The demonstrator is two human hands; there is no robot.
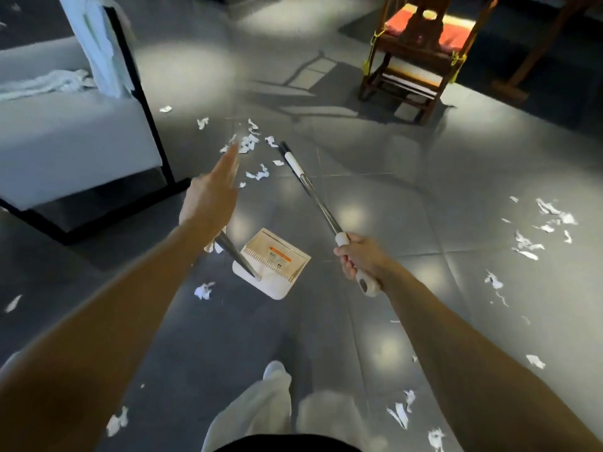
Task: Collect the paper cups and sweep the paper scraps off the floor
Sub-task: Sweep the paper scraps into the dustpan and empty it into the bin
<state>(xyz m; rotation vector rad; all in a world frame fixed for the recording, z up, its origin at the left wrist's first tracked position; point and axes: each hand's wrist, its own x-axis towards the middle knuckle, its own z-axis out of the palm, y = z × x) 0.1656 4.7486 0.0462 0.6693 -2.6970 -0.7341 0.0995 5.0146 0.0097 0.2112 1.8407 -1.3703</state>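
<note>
At far left I see a grey sofa [65, 138] on a black frame, cloth draped over its arm. My left hand [208, 197] is extended forward above the floor [408, 197], fingers [228, 161] straight and spread flat, gripping nothing. Just beneath its wrist, a metal pole rises from the white dustpan [272, 264], which lies flat on the tiles with its comb edge and orange label visible; I cannot tell whether the hand touches the pole. Paper scraps [249, 143] lie clustered ahead of the left fingertips, with more scattered near the dustpan, at right [535, 233] and along the lower edge. My right hand [357, 259] is wrapped fully closed around the grip of a broom handle [321, 208], which slants forward toward the central scraps. A wooden chair [421, 50] stands at upper right.
</note>
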